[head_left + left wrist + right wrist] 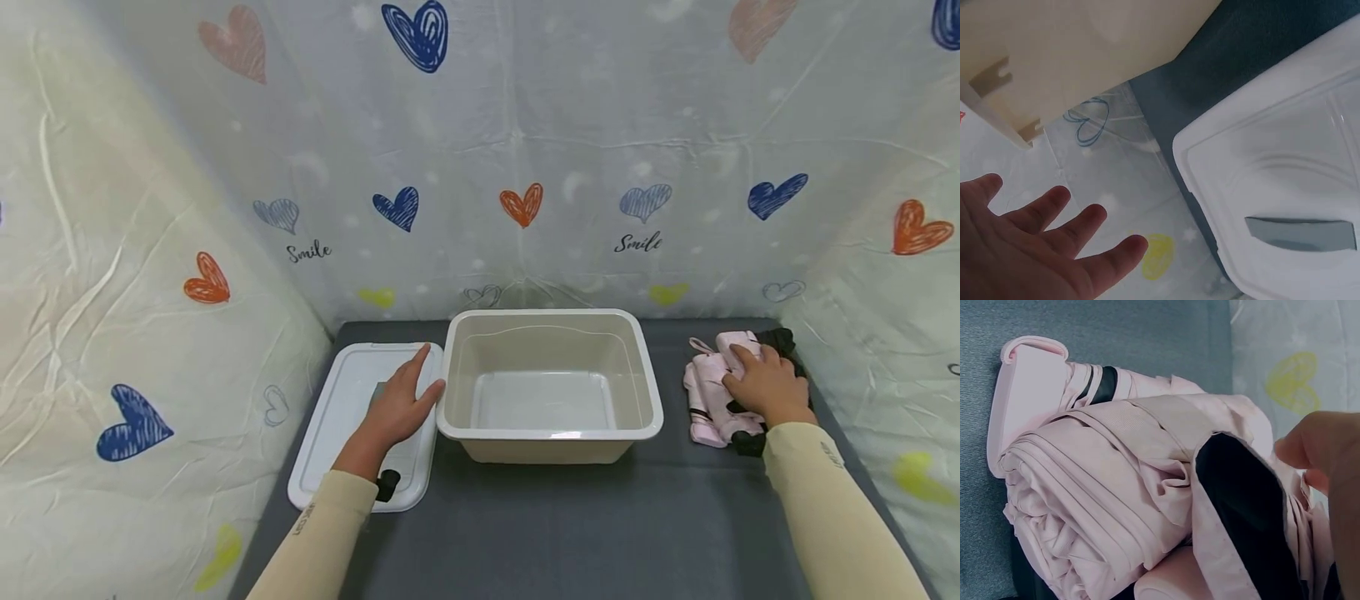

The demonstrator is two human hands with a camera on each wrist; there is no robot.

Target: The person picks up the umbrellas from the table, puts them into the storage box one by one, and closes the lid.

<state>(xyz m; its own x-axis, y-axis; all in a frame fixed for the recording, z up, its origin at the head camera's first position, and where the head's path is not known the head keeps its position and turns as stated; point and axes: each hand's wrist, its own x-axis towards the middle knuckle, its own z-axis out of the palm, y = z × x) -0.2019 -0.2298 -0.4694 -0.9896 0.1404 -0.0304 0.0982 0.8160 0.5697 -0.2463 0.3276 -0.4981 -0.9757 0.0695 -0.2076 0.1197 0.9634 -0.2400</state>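
Pink folded umbrellas (pixel 708 387) lie in a pile at the table's right, with black parts among them. My right hand (pixel 772 387) rests over the pile's right side, fingers spread. In the right wrist view, pleated pink fabric (pixel 1097 481) and a pink handle (pixel 1029 400) show, with part of my hand at the right edge. My left hand (pixel 397 408) hovers over the white lid (pixel 330 433), its fingertips by the left rim of a beige plastic bin (pixel 547 450). In the left wrist view its fingers are spread and hold nothing.
The lid lies flat left of the bin, on a dark grey table (pixel 540 533). Along its front edge, the lid has a black thing (pixel 387 485) beside my left wrist. Heart-patterned sheeting (pixel 517 150) hangs close behind the table and at both sides.
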